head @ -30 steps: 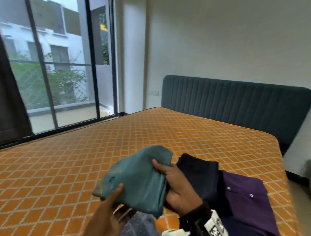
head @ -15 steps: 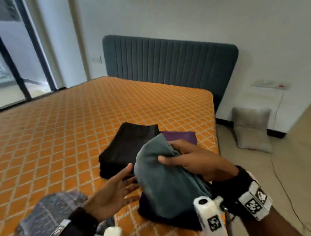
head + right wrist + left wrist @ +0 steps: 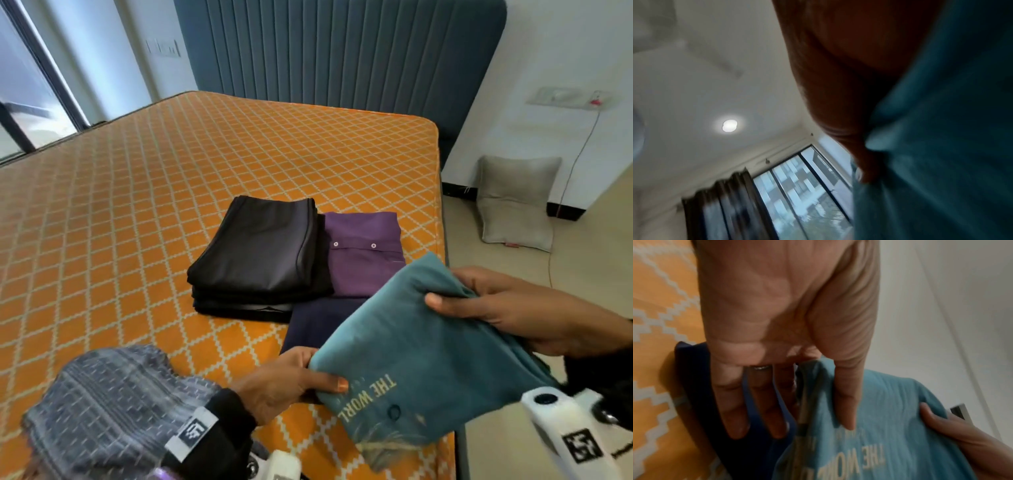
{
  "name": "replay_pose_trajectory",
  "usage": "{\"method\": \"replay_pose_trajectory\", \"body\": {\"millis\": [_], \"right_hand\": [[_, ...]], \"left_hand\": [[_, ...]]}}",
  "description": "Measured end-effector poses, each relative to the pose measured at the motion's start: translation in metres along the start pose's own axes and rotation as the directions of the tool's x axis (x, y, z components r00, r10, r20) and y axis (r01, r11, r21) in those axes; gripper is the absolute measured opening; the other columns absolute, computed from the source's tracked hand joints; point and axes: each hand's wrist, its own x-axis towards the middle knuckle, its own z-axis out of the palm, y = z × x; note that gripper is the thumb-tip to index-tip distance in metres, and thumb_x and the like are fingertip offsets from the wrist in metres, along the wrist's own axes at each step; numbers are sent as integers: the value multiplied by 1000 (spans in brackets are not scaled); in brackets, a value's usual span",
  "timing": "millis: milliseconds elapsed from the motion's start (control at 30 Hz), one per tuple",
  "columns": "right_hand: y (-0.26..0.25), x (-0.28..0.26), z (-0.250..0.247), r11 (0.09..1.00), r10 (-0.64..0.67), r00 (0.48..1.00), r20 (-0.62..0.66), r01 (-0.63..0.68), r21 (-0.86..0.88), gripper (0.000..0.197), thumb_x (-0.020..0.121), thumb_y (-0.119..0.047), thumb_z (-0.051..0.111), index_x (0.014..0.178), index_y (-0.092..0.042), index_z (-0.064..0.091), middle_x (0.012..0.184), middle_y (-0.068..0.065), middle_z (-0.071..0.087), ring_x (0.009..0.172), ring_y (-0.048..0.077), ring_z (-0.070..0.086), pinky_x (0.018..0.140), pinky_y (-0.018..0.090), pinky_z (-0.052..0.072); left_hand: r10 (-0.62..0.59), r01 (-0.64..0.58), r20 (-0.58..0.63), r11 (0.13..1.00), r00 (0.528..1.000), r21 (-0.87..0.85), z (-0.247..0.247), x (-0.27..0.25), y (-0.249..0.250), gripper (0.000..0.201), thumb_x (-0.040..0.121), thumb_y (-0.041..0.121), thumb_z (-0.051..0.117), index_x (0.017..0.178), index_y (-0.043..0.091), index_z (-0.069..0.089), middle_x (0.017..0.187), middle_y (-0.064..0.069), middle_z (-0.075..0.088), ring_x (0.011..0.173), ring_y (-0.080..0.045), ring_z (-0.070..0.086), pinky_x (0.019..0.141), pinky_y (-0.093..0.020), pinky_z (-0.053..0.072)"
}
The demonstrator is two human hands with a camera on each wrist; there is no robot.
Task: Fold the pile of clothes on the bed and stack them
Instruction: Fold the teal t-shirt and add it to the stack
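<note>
A folded teal T-shirt [image 3: 424, 353] with pale lettering hangs between both hands, above the bed's right edge. My left hand [image 3: 291, 380] pinches its near left edge, thumb on top; the left wrist view shows that thumb on the teal T-shirt [image 3: 890, 426] and the fingers underneath. My right hand [image 3: 513, 308] grips the far right side, thumb on top. Under it lie a folded navy garment [image 3: 318, 322] and a folded purple shirt [image 3: 363, 253]. A stack of folded black clothes [image 3: 260, 253] sits to their left on the orange mattress [image 3: 120, 205].
A grey patterned garment [image 3: 113, 411] lies unfolded at the bed's near left. The blue headboard [image 3: 342, 51] stands behind the bed. A grey cushion [image 3: 517, 202] leans against the wall on the floor to the right, beside a hanging cable [image 3: 579, 154].
Both hands carried the teal T-shirt rightwards over the navy and purple pile. My left hand, held flat half a second ago, now pinches the shirt's edge. The view has swung right and down.
</note>
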Motion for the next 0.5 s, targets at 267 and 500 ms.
{"method": "replay_pose_trajectory", "body": {"millis": [267, 500], "right_hand": [[27, -23, -36, 789, -106, 986, -127, 6, -614, 30, 87, -55, 62, 108, -37, 73, 109, -14, 74, 100, 6, 71, 88, 37, 57], [42, -8, 5, 980, -191, 925, -329, 199, -8, 29, 97, -21, 55, 120, -10, 68, 113, 5, 76, 104, 22, 72, 82, 27, 60]], "left_hand": [[181, -183, 44, 982, 983, 52, 18, -14, 9, 43, 93, 2, 65, 133, 14, 60, 126, -7, 69, 116, -24, 66, 99, -37, 54], [457, -498, -307, 864, 835, -69, -8, -15, 66, 27, 95, 6, 59, 122, 6, 55, 105, -7, 73, 86, -17, 71, 72, -29, 60]]}}
